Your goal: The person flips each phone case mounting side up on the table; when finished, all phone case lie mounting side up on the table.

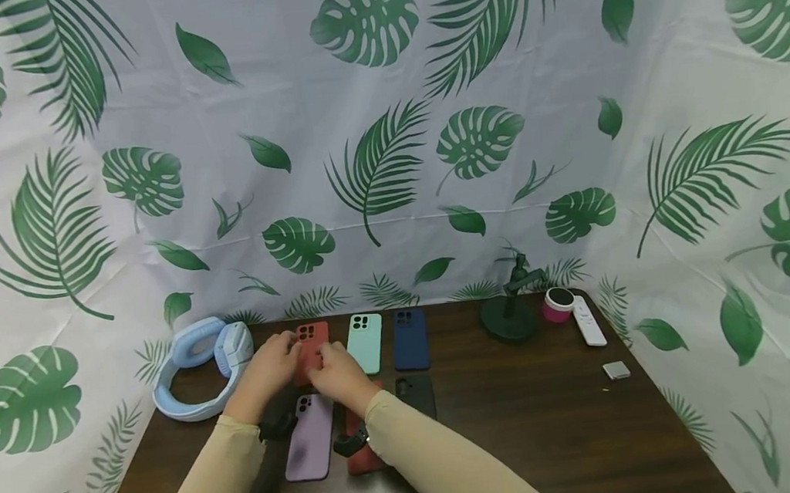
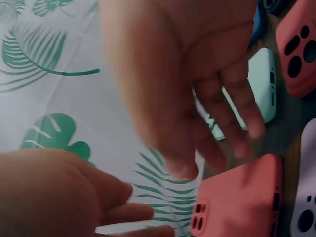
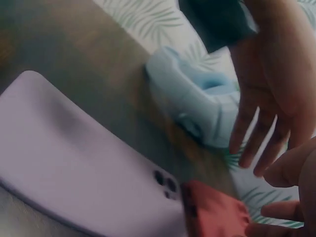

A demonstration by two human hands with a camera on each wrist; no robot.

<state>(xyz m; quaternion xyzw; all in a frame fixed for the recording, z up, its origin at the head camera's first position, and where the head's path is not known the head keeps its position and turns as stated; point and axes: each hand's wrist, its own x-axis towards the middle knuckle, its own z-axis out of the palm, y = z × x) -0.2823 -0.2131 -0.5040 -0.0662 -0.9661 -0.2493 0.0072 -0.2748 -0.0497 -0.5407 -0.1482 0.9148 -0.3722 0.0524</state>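
Seemingly, the layout is looking nearly done: six cases [image 1: 365, 345] are lying in two rows. The left hand [image 1: 275, 363] and right hand [image 1: 339, 376] are hanging loose, gripping nothing, by the back-left red case [image 1: 310, 354], perhaps needing only alignment.

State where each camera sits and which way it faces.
Head: on the head, facing forward and down at the table; left hand, right hand, sleeves show.
Left wrist: on that wrist, facing rightward across the far red case toward the mint case; both hands show.
Right wrist: on that wrist, facing leftward over the lilac case toward the headphones; both hands show.
Both wrist views share the lilac case.
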